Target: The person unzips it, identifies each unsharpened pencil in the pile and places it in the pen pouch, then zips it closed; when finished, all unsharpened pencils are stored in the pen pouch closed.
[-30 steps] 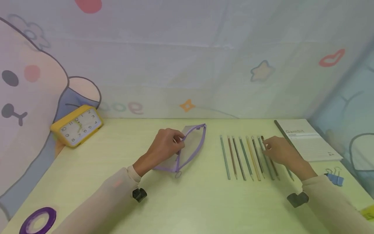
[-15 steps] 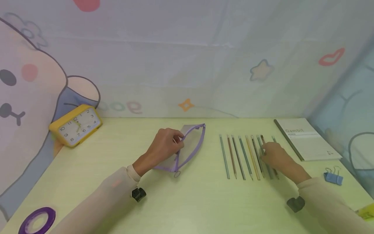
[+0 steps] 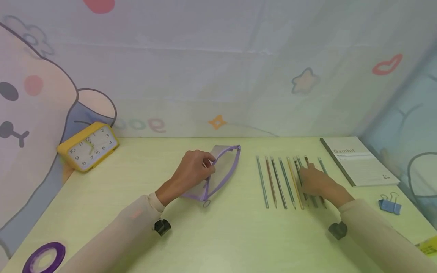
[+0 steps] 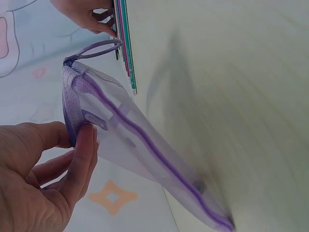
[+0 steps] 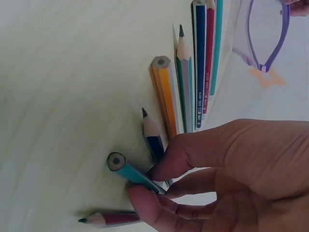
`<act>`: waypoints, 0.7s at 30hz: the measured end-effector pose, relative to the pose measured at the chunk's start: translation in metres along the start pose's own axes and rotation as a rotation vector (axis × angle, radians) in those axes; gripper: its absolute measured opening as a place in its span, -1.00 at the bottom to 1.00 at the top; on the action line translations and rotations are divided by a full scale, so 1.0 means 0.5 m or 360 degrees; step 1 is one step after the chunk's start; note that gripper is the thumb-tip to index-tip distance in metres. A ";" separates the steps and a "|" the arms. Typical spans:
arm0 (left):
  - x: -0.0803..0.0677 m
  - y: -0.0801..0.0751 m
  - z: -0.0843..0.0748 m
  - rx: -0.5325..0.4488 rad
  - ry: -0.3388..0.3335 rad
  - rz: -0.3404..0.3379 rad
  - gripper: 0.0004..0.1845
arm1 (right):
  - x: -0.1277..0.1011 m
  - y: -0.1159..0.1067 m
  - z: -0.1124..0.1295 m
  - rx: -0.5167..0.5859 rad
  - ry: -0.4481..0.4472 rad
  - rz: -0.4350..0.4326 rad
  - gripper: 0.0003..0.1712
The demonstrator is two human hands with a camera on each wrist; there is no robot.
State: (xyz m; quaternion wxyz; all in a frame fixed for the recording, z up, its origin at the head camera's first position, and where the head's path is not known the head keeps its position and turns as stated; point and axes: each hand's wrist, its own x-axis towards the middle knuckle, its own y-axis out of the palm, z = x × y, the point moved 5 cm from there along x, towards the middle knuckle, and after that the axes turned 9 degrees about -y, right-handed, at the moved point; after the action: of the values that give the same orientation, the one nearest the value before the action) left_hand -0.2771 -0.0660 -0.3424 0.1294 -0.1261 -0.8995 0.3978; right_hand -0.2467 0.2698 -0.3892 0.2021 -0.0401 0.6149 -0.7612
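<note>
My left hand (image 3: 196,167) pinches the rim of a see-through mesh zip pouch (image 4: 140,140) with purple trim. The pouch mouth gapes toward the right, and a purple loop (image 4: 99,47) hangs at its corner. Over the right end of a row of pencils, my right hand (image 3: 317,182) pinches a teal pencil (image 5: 130,173) between thumb and fingers. Close beside it lie a dark blue pencil (image 5: 153,140) and a dark red pencil (image 5: 113,219). A yellow pencil (image 5: 165,92) and several others lie side by side toward the pouch.
A notebook (image 3: 362,163) lies at the back right, with a blue binder clip (image 3: 390,206) in front of it. On the left stand a yellow alarm clock (image 3: 89,146) and, nearer, a purple tape roll (image 3: 58,252). A yellow item (image 3: 428,246) shows at the right edge.
My right hand has moved left along the row, and the teal pencil has shifted toward the dark blue one. The rightmost pencil's top end has come into view. The left hand stays still.
</note>
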 end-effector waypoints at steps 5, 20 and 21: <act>-0.004 -0.002 0.000 0.0011 0.0019 -0.0006 -0.74 | 0.004 -0.007 0.002 -0.0010 -0.0001 0.0070 -0.47; -0.002 -0.003 0.001 -0.0015 0.0004 -0.0005 -0.74 | -0.001 -0.064 -0.031 0.0600 0.0034 -0.0157 0.10; -0.001 -0.003 0.002 -0.0023 -0.0003 0.0000 -0.74 | -0.004 -0.069 -0.027 0.0688 0.0011 -0.0193 0.09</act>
State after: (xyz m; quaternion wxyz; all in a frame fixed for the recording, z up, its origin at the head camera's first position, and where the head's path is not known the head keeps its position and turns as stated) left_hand -0.2771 -0.0678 -0.3419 0.1275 -0.1267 -0.9025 0.3914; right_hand -0.2578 0.2885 -0.3591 0.1579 -0.0300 0.4346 -0.8862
